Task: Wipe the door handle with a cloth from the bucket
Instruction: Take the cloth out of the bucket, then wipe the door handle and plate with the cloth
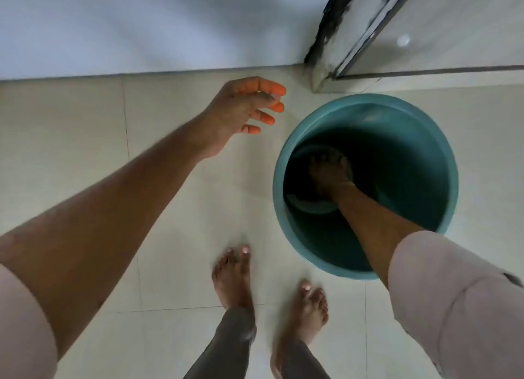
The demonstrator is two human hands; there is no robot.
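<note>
**A:** Down at the bottom of the bucket (283, 163) is where the right hand (329, 174) is, fingers pointing down at something pale that may be the cloth (312, 205); too dark in there, so can't tell if it's gripping or just touching.

**B:** yeah, same; cloth lies straight under that hand, so I'd guess the next move is pinch and lift straight up past the rim; left hand (241, 109) is nowhere near, hanging loosely spread and holding nothing over the floor (85, 123), left of the bucket.

**A:** and the handle? not in shot; only a door frame (340, 52) just behind the bucket; so wiping hasn't started imo.
</note>
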